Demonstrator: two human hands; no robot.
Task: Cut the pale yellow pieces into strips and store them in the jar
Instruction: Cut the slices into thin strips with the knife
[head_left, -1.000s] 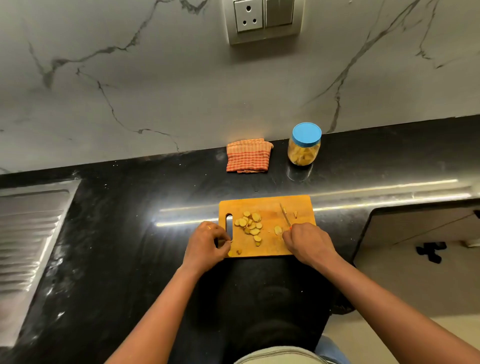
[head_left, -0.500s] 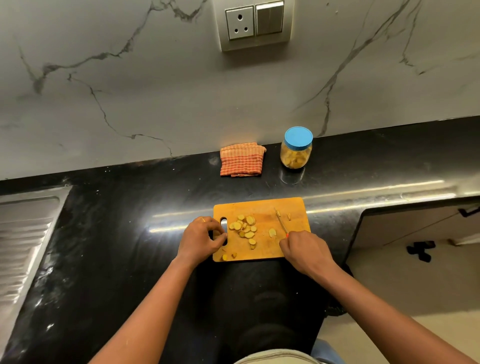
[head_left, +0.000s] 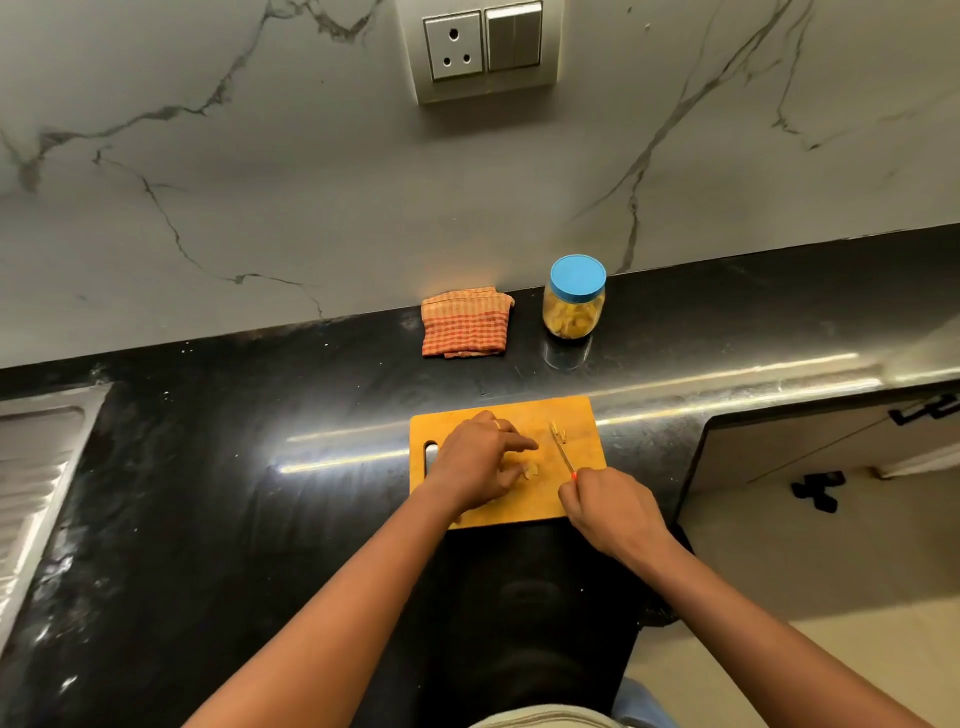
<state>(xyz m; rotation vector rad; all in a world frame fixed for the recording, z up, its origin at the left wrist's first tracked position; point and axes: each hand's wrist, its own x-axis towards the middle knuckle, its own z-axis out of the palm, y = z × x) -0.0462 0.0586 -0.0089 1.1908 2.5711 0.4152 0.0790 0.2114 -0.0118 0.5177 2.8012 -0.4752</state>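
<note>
A wooden cutting board (head_left: 582, 415) lies on the black counter near its front edge. My left hand (head_left: 480, 460) rests over the board's middle and covers most of the pale yellow slices; one slice (head_left: 531, 470) shows at its fingertips, which seem to touch it. My right hand (head_left: 610, 506) is closed on a small knife (head_left: 562, 449) with an orange handle, its blade lying across the board's right part. A few cut bits (head_left: 560, 430) sit by the blade tip. The jar (head_left: 574, 299) with a blue lid stands closed at the back, holding yellow pieces.
A folded orange checked cloth (head_left: 466, 323) lies left of the jar against the marble wall. A steel sink drainer (head_left: 31, 467) is at the far left. The counter ends at right above a cupboard (head_left: 810, 452) and floor.
My left hand left the board's handle slot at the left edge and moved right onto the pile of slices. My right hand and the knife stayed in place.
</note>
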